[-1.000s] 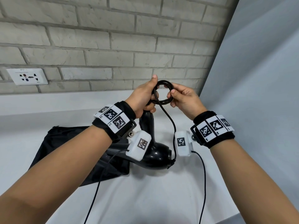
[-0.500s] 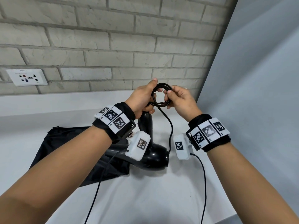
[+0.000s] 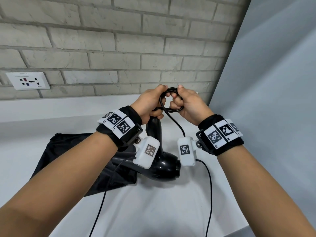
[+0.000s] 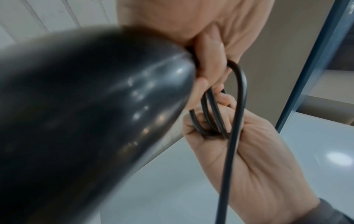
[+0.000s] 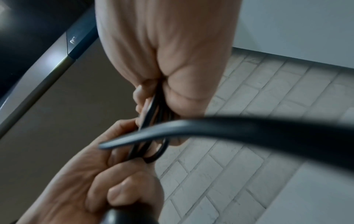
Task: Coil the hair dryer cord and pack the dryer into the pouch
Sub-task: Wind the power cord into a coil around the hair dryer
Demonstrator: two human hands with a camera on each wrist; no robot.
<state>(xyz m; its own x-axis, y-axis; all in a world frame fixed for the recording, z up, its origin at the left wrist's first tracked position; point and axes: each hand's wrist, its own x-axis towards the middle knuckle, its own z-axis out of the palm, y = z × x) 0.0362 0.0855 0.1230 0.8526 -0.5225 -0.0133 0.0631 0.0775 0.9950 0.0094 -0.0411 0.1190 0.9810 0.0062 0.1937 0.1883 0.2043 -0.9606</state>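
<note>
Black glossy hair dryer held handle-up, body low over black pouch lying flat on white counter. Black cord wound in small loops at handle top, loose tail trailing down.

Head overhead; wrists close-up; share cord.

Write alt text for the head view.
Two hands, left hand and right hand, grip a coiled black cord above a glossy black hair dryer, beside a black fabric pouch on a white counter.
</note>
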